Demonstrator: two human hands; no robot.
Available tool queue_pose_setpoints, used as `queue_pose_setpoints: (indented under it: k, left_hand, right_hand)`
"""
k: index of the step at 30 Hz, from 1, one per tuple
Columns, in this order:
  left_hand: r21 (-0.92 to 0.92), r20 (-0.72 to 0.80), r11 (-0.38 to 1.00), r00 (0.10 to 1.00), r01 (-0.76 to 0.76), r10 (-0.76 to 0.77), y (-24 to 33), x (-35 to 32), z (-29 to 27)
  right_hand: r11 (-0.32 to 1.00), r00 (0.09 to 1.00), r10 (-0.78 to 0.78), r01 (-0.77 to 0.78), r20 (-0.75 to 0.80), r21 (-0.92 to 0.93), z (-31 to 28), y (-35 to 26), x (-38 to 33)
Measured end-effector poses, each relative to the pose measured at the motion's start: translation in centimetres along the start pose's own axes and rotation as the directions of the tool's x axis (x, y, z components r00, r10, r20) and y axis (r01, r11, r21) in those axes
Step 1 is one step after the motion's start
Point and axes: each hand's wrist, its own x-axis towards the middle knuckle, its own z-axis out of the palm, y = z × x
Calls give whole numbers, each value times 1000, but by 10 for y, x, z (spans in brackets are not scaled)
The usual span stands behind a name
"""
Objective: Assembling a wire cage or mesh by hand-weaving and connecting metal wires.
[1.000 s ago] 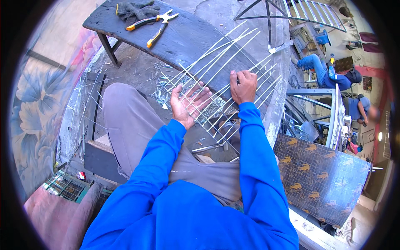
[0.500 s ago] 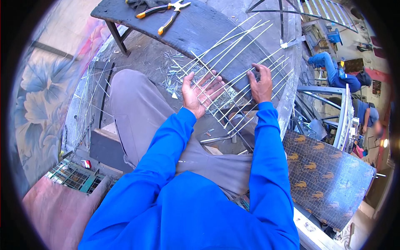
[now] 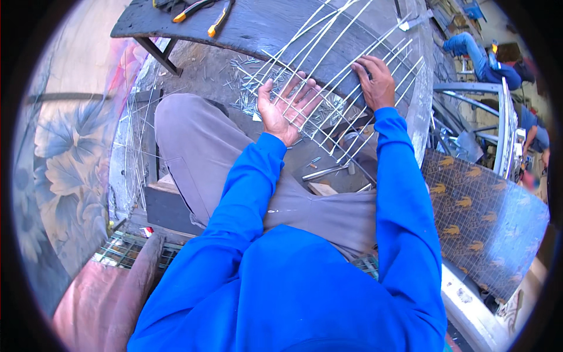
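A loose lattice of thin, pale metal wires (image 3: 328, 114) slants across the space before me, its far ends over a dark wooden bench (image 3: 258, 29). Beneath its near left part, my left hand (image 3: 287, 111) is open, palm up and fingers spread, with wires crossing over the fingers. My right hand (image 3: 377, 82) is on the lattice's right side, fingers curled and thumb tip close to the index finger at a long wire. Its palm side is partly hidden. Pliers with orange and black handles (image 3: 220, 19) lie on the bench, cut off by the picture's top.
Many short metal pieces (image 3: 243, 102) litter the ground below the bench. A patterned dark panel (image 3: 469, 217) and a metal frame (image 3: 504, 129) stand at the right. One person in blue (image 3: 478, 56) crouches at upper right; another person (image 3: 531, 132) is at the far right edge.
The view has shifted, so the bench and pliers sit higher in the picture. My right hand's fingers have drawn closer together at the wire; my left hand stays palm up under the lattice.
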Motion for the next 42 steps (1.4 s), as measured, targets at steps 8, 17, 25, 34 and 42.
queue_pose_setpoints:
  k: [8,17,25,34,42]
  left_hand:
    - [-61,-50,998,999,-19,16,-2,5,-4]
    - [-43,-30,999,1000,-5,4,-2,6,-7]
    - [3,8,1000,1000,-14,14,-1,-1,-3]
    - [411,-140,910,981,-62,131,-19,-69,-38]
    - [239,-128,970,988,-50,82,-17,-72,-39]
  right_hand:
    - [986,991,-131,130,2,-108,2,9,7]
    - [974,991,-134,135,16,-180,1,-5,-4]
    - [992,994,-55,66,95,-109,-2,-32,-26]
    - [997,997,43,-39,63,-63,4,-32,-33]
    - [995,996,81,-79,29,-66,7,-36,-33]
